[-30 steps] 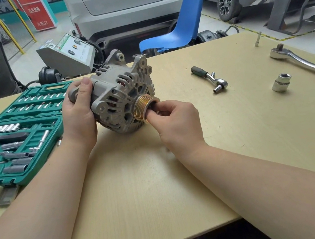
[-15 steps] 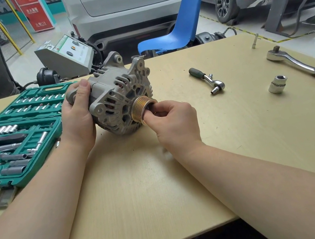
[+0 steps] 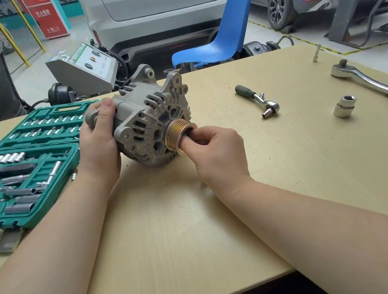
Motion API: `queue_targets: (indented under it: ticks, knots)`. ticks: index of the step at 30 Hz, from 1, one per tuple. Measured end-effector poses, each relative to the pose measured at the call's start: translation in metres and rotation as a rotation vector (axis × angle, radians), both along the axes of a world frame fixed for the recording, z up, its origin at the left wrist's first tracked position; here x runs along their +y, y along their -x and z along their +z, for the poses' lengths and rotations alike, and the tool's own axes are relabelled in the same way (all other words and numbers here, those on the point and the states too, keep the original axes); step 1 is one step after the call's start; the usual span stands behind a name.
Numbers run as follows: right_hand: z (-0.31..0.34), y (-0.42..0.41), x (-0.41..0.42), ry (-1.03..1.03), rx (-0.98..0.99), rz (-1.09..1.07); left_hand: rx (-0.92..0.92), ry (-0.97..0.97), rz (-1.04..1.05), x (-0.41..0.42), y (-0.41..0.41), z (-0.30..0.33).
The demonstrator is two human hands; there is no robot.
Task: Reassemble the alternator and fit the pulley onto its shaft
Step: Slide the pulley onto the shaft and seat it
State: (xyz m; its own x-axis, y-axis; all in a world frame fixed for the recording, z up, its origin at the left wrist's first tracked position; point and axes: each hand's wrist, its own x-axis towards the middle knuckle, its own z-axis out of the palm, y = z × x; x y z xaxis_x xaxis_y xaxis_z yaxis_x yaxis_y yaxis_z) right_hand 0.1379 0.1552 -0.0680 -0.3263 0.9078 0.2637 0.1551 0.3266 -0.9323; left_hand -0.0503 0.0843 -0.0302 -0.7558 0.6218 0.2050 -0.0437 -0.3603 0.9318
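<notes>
Grey cast alternator (image 3: 149, 120) is supported on the wooden table (image 3: 290, 163), tilted, at centre far side. Its rear housing is gripped by the left hand (image 3: 100, 147), fingers curled round it. The brass-coloured ribbed pulley (image 3: 177, 135) is seated at the front face of the alternator, and its outer end is pinched by the curled thumb and fingers of the right hand (image 3: 216, 151). An open green socket set (image 3: 17, 171) is placed at left; a small ratchet (image 3: 260, 100), a loose socket (image 3: 344, 107) and a large ratchet (image 3: 373, 84) are laid at right.

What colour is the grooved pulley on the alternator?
Brassy gold pulley, clearest in the head view.
</notes>
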Motion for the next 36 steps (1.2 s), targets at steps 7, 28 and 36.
queue_targets:
  ticks: [7, 28, 36]
  knots:
    - [0.0013, -0.0024, -0.0004, 0.022, -0.026, 0.000, 0.001, 0.001, -0.008, 0.0012, 0.0027, -0.0007]
    - [0.0025, -0.0030, -0.0014, -0.033, -0.101, -0.037, 0.013, 0.004, -0.012, 0.0032, 0.0053, -0.0030]
    - [0.0037, -0.0032, -0.0039, -0.041, -0.069, -0.042, 0.018, 0.000, -0.026, 0.0024, 0.0058, -0.0028]
